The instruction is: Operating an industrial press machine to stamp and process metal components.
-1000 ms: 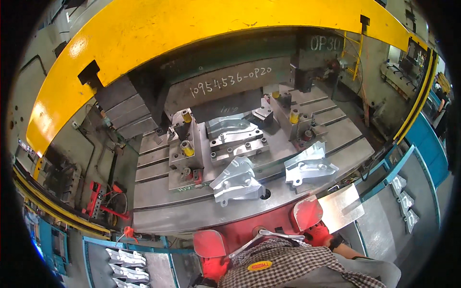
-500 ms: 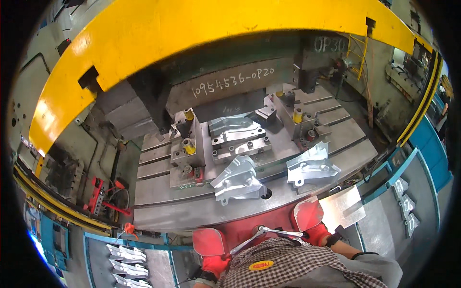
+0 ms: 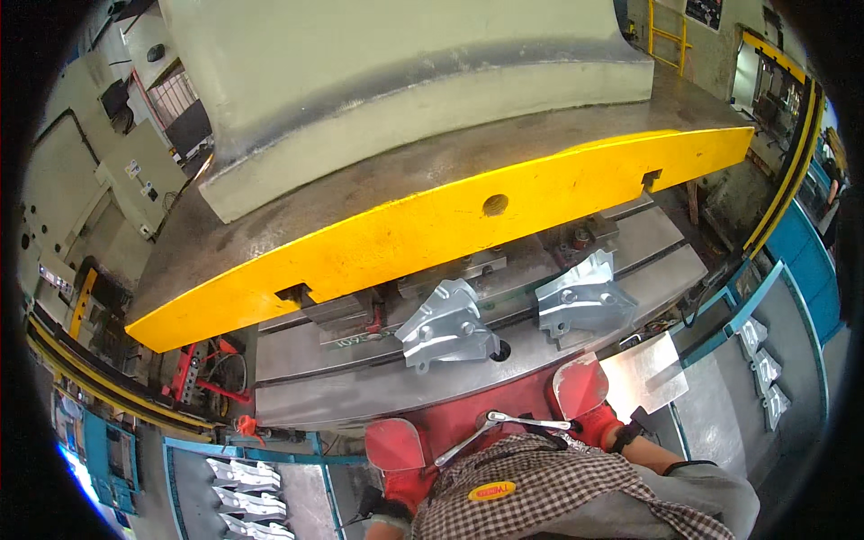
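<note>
My left hand (image 3: 408,488), in a red glove, reaches under a red guard plate (image 3: 394,445) at the front of the press. Similarly gloved, my right hand (image 3: 598,426) is under or against a second red guard plate (image 3: 579,389). The fingers of both hands are hidden. Between them, silver metal bars (image 3: 526,420) joined at a pivot lie over a red surface (image 3: 459,405). Beyond my hands, two stamped silver metal brackets, one on the left (image 3: 447,326) and one on the right (image 3: 587,299), rest along the front of the press bed (image 3: 315,396).
The yellow-fronted press ram (image 3: 432,216) hangs low over the bed and hides most of the die. A blue-framed table with several brackets (image 3: 247,477) stands at lower left. More brackets (image 3: 765,373) lie on a blue-framed table at right. A red lever stand (image 3: 184,378) is at left.
The yellow press ram has come down over the die, covering the bracket and the yellow-topped posts there. My hands stay at the red guards. The two front brackets have not moved on the bed.
</note>
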Motion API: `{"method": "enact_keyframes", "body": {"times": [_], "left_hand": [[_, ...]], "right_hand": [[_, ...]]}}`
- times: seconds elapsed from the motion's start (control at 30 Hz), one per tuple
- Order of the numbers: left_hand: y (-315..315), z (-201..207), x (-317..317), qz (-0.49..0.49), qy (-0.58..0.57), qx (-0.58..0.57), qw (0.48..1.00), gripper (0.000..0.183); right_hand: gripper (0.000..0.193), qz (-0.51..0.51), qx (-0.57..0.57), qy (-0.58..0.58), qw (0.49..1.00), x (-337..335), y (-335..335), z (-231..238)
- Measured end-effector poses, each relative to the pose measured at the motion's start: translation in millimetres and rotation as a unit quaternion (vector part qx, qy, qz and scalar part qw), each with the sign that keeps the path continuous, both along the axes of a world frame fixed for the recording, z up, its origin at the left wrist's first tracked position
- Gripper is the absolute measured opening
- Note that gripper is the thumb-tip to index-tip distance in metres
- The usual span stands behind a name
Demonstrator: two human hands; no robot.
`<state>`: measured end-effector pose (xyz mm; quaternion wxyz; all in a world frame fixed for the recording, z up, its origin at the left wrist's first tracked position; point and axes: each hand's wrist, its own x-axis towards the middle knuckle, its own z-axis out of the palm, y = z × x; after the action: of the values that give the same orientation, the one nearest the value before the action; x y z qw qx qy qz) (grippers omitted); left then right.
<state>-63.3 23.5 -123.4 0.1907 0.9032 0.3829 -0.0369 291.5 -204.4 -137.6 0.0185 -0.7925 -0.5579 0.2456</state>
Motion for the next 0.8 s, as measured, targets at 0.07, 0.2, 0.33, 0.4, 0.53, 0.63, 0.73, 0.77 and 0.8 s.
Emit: {"method": "enact_keyframes", "body": {"times": [0.07, 0.2, 0.33, 0.4, 0.53, 0.63, 0.73, 0.77, 0.8], "left_hand": [[2, -10, -4, -0.031, -0.013, -0.001, 0.999, 0.047], [0, -7, -14, -0.037, -0.065, 0.004, 0.997, 0.041], [-1, 29, -28, -0.016, -0.08, -0.212, 0.974, 0.047], [-2, 51, -31, 0.016, -0.046, -0.214, 0.976, 0.039], [28, 84, -2, 0.04, 0.017, -0.025, 0.999, 0.031], [71, 104, 36, 0.069, -0.108, 0.003, 0.992, 0.033], [130, 128, 66, 0.273, -0.197, -0.116, 0.934, 0.028], [148, 132, 78, 0.263, -0.253, -0.134, 0.921, 0.029], [163, 133, 91, 0.262, -0.305, -0.154, 0.902, 0.03]], "right_hand": [[0.028, 0.001, 0.181, -0.041, 0.983, -2, -1, -5], [0.044, -0.021, 0.014, 0.042, 0.999, -2, -9, -4], [0.048, -0.017, -0.059, 0.167, 0.984, -9, -24, 12], [0.05, -0.025, -0.063, 0.182, 0.981, -11, -23, 23], [0.034, -0.17, -0.066, 0.448, 0.875, -2, -5, 55], [0.03, -0.174, 0.017, 0.469, 0.866, -8, 15, 72], [0.024, -0.114, 0.286, 0.082, 0.948, -18, 22, 74], [0.022, -0.191, 0.299, 0.11, 0.928, -19, 22, 70], [0.021, -0.272, 0.301, 0.129, 0.905, -19, 20, 65]]}}
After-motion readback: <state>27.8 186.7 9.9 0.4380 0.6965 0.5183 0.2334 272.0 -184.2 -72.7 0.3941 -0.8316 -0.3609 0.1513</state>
